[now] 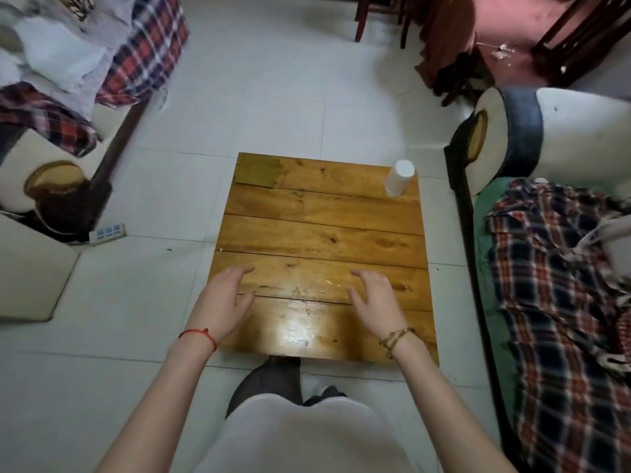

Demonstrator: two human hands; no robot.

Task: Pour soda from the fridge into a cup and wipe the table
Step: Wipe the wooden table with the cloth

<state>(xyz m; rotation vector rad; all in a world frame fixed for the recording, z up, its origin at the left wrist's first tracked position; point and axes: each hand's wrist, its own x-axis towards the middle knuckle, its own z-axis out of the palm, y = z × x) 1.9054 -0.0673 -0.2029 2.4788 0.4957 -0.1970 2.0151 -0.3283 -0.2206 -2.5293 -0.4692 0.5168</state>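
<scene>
A low wooden table stands on the tiled floor in front of me. A white plastic cup sits upside down near its far right corner. A green cloth lies flat on the far left corner. Small wet spots glisten on the near planks. My left hand hovers over the table's near left edge, fingers apart, holding nothing. My right hand hovers over the near right part, also open and empty. No soda bottle or fridge is in view.
A sofa with a plaid blanket runs along the right. Another sofa with plaid cloth and white fabric stands at the left. A power strip lies on the floor at left. Dark wooden chairs stand at the back right.
</scene>
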